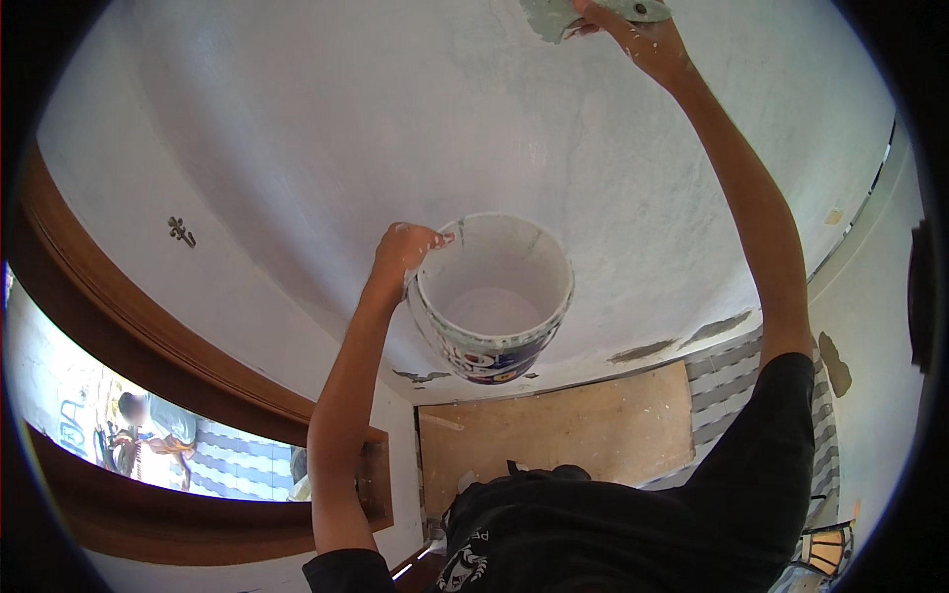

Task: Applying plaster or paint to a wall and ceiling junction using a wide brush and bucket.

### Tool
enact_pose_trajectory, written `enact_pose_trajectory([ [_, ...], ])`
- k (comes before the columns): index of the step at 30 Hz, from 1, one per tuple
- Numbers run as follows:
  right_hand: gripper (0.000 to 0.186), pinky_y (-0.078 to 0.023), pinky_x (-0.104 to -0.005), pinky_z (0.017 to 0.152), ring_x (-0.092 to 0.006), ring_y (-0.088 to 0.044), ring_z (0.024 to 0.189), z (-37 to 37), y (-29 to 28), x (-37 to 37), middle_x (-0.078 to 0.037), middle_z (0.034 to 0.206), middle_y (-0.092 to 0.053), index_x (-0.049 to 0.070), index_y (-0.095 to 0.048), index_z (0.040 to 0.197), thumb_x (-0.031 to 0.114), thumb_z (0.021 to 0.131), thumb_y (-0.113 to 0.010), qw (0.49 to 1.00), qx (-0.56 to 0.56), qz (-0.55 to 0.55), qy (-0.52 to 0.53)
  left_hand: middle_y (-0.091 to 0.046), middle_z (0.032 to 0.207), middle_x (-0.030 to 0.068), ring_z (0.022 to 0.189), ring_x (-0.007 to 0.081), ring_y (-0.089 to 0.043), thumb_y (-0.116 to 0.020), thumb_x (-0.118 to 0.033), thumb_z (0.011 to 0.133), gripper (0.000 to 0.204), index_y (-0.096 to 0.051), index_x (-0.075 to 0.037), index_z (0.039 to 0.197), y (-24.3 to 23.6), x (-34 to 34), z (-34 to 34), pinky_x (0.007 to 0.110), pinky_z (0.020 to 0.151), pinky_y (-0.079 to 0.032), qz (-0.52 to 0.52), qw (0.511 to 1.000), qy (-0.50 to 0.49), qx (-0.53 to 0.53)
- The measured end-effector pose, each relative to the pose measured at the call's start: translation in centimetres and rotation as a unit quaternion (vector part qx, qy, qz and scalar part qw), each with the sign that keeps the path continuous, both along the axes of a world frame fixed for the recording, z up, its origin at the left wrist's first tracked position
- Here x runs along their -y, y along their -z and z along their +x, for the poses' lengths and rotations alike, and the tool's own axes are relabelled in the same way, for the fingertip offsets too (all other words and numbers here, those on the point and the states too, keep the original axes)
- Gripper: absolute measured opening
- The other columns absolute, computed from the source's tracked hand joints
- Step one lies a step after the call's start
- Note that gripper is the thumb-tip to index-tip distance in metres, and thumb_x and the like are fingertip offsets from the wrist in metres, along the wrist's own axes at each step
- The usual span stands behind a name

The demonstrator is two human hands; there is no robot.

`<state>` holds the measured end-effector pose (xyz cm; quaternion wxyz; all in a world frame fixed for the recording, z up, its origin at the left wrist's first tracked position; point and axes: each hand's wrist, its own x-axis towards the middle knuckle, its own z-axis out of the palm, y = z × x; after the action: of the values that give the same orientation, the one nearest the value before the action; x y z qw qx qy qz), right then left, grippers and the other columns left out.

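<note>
My left hand [404, 248] is closed on the left rim of a white plastic bucket [432, 321], which hangs in the air in front of the wall [346, 119]. Pale, smooth material shows at the bucket's bottom, and grey-white smears line its inner side. High up on the right, my right hand [654, 47] grips a grey-green putty knife [547, 18] at the wall's surface. White specks dot both hands. The knife's far edge is partly cut off by the top of the picture.
At the left stands a brown wooden frame [148, 296] around an opening, through which a person [148, 435] is seen outside. A metal hook [181, 231] is fixed to the wall. Below lie a brown board [563, 425] and patterned floor tiles [722, 381]. Bare patches [641, 352] mark the wall's foot.
</note>
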<state>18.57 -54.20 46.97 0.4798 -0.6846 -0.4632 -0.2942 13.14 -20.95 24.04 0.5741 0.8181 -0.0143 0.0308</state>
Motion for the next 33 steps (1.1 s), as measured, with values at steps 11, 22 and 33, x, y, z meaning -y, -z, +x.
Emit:
enact_pose_trajectory([
  [11, 0.017, -0.054, -0.0344, 0.077, -0.0172, -0.065, 0.082, -1.9, -2.0, -0.5, -0.009, 0.093, -0.071, 0.003, -0.069, 0.101, 0.017, 0.091, -0.066, 0.955, 0.03, -0.28, 0.097, -0.066, 0.071, 0.0146, 0.063, 0.0255, -0.063, -0.069, -0.024, 0.081, 0.025, -0.07, 0.0, 0.072, 4.5, -3.3, -1.4, 0.035, 0.063, -0.049, 0.371, 0.899, -0.028, 0.232],
  [22, 0.027, -0.052, -0.0357, 0.079, -0.0189, -0.063, 0.08, -2.2, -12.7, -2.6, -0.008, 0.088, -0.07, 0.003, -0.069, 0.1, 0.028, 0.09, -0.065, 0.867, 0.205, -0.291, 0.349, -0.067, 0.084, 0.0134, 0.091, 0.0343, -0.06, -0.07, -0.039, 0.078, 0.031, -0.074, -0.009, 0.075, 2.3, -2.0, -0.4, 0.042, 0.076, -0.047, 0.353, 0.933, -0.053, 0.057],
  [33, 0.016, -0.053, -0.0371, 0.086, -0.0228, -0.066, 0.089, 2.7, -4.3, -0.6, -0.006, 0.098, -0.071, 0.014, -0.074, 0.099, 0.025, 0.088, -0.071, 0.902, 0.13, -0.384, 0.148, -0.067, 0.087, 0.0141, 0.098, 0.0329, -0.059, -0.069, -0.039, 0.079, 0.029, -0.075, -0.011, 0.078, 1.8, -1.4, -1.2, 0.042, 0.081, -0.047, 0.347, 0.932, -0.055, 0.085],
])
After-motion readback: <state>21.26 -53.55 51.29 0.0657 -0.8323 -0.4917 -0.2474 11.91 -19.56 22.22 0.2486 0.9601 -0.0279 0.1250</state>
